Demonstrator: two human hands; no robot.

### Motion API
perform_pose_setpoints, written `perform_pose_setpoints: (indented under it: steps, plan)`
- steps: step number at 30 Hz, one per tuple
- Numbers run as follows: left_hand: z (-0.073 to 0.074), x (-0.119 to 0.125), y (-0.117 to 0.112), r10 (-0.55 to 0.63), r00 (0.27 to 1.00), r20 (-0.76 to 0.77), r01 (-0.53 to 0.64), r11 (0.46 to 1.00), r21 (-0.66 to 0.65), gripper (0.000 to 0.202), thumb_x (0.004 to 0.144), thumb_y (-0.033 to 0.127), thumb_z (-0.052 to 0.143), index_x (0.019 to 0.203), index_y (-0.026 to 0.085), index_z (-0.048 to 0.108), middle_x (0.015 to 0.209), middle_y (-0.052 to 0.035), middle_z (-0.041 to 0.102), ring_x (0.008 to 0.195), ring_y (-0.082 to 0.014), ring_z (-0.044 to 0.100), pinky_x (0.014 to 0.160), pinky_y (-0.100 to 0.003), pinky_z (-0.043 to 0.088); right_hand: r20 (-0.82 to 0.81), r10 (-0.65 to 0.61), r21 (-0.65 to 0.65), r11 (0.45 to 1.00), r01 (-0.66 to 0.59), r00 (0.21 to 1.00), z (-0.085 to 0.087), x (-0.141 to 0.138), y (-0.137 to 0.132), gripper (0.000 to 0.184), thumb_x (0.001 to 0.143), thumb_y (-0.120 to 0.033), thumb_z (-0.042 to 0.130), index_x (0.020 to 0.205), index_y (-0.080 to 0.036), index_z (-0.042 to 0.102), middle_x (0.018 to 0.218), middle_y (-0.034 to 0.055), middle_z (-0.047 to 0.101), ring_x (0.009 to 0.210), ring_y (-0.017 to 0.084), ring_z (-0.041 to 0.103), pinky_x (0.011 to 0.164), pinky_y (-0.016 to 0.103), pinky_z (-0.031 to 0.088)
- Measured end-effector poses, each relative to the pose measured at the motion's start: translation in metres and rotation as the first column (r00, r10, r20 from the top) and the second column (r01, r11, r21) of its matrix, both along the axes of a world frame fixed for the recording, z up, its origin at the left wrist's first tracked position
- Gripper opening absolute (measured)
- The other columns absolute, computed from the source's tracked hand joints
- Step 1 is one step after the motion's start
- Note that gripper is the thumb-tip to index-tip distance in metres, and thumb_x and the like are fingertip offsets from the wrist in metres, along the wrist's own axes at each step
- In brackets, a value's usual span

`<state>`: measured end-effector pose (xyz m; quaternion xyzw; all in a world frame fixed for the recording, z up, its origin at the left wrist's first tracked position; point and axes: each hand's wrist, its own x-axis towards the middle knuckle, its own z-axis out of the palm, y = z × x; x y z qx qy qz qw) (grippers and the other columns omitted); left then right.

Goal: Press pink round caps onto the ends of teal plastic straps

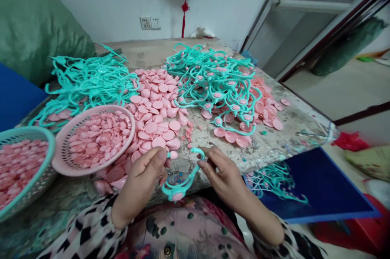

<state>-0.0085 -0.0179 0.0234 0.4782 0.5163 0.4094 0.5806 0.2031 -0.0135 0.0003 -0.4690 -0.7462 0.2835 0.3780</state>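
Note:
Between my hands is a teal plastic toy stethoscope, its curved arms raised and a pink oval piece set at its lower middle. The fingers of my left hand are closed around one teal end, where a small pink tip sticks out to the right. My right hand pinches the other arm near its hooked, bare teal end. Just beyond my hands, several tiny pink rings lie on the worktable.
A pink basket and a teal basket of small pink parts stand at left. Behind lie pink teardrop-shaped pieces, a teal heap and a heap of teal-and-pink assemblies. A blue box sits below the table's right edge.

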Motion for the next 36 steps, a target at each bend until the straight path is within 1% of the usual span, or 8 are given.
perform_pose_setpoints:
  steps: [4,7,13,20,24,27,31,36]
  plan:
    - [0.005,-0.010,-0.002,-0.211,0.974,0.078,0.207,0.977,0.051,0.041,0.092,0.047,0.044,0.074,0.016,0.064,0.073,-0.0030,0.057,0.071,-0.0145,0.053,0.067,-0.025,0.043,-0.052,0.015,0.002,1.000,-0.015,0.999,0.000,0.000,0.000,0.016,0.093,-0.019,0.047,0.103,-0.020,0.059,0.081,0.0025,0.061,0.076,0.015,0.059,0.069,0.026,0.047]
    - [0.008,-0.016,0.003,-0.214,0.973,0.090,0.208,0.976,0.071,0.042,0.094,0.045,0.039,0.079,0.018,0.068,0.082,-0.0039,0.059,0.080,-0.0169,0.058,0.076,-0.027,0.046,-0.092,0.058,0.056,0.997,-0.053,0.994,0.000,-0.001,0.001,0.021,0.092,-0.014,0.044,0.108,-0.022,0.057,0.090,0.0035,0.065,0.083,0.015,0.061,0.072,0.027,0.047]
    - [0.008,-0.010,0.016,-0.267,0.909,-0.320,0.345,0.912,0.220,0.032,0.089,0.027,0.054,0.121,0.030,0.061,0.131,-0.0028,0.052,0.125,-0.0194,0.044,0.107,-0.031,0.032,-0.425,0.056,-0.132,0.984,-0.124,0.903,-0.013,-0.037,0.002,0.023,0.091,-0.019,0.050,0.112,-0.025,0.046,0.094,0.0028,0.064,0.084,0.015,0.064,0.075,0.029,0.049]
    - [0.003,-0.010,0.017,-0.286,0.892,-0.349,0.400,0.860,0.317,0.025,0.088,0.024,0.057,0.109,0.031,0.068,0.126,-0.0023,0.057,0.118,-0.0171,0.051,0.102,-0.027,0.038,-0.644,0.025,-0.288,0.918,-0.273,0.765,-0.018,-0.062,-0.004,0.028,0.090,-0.027,0.054,0.113,-0.028,0.038,0.094,-0.0001,0.062,0.080,0.012,0.061,0.073,0.027,0.049]
    - [0.002,-0.015,0.017,-0.216,0.918,-0.333,0.323,0.895,0.309,0.015,0.084,0.026,0.062,0.096,0.027,0.071,0.126,-0.0032,0.057,0.118,-0.0190,0.052,0.099,-0.028,0.040,-0.406,0.154,-0.293,0.912,-0.288,0.901,-0.021,-0.042,0.008,0.032,0.089,-0.026,0.054,0.118,-0.025,0.040,0.095,0.0023,0.064,0.081,0.014,0.062,0.073,0.028,0.048]
    - [0.005,-0.017,0.020,-0.146,0.941,-0.304,0.215,0.955,0.204,0.011,0.083,0.030,0.063,0.086,0.022,0.070,0.106,-0.0048,0.066,0.103,-0.0197,0.059,0.090,-0.029,0.045,-0.025,-0.011,-0.223,0.975,0.006,1.000,-0.031,-0.019,0.032,0.019,0.088,-0.024,0.052,0.106,-0.021,0.054,0.091,0.0051,0.065,0.082,0.017,0.060,0.075,0.030,0.046]
    - [0.007,-0.014,0.025,-0.165,0.973,-0.160,0.178,0.981,0.072,0.012,0.080,0.030,0.063,0.079,0.018,0.064,0.074,-0.0007,0.063,0.073,-0.0144,0.059,0.065,-0.023,0.047,0.433,-0.167,-0.113,0.965,0.237,0.886,-0.040,-0.008,0.060,0.017,0.090,-0.029,0.050,0.092,-0.018,0.063,0.087,0.0079,0.065,0.083,0.020,0.058,0.074,0.030,0.041]
    - [0.006,-0.009,0.034,-0.095,0.994,-0.052,0.091,0.993,-0.070,0.015,0.071,0.027,0.069,0.074,0.017,0.058,0.065,0.0041,0.057,0.053,-0.0086,0.054,0.051,-0.019,0.044,0.546,-0.168,-0.173,0.936,0.307,0.821,-0.047,-0.026,0.073,0.028,0.090,-0.039,0.047,0.087,-0.016,0.064,0.087,0.0109,0.067,0.081,0.021,0.059,0.066,0.028,0.037]
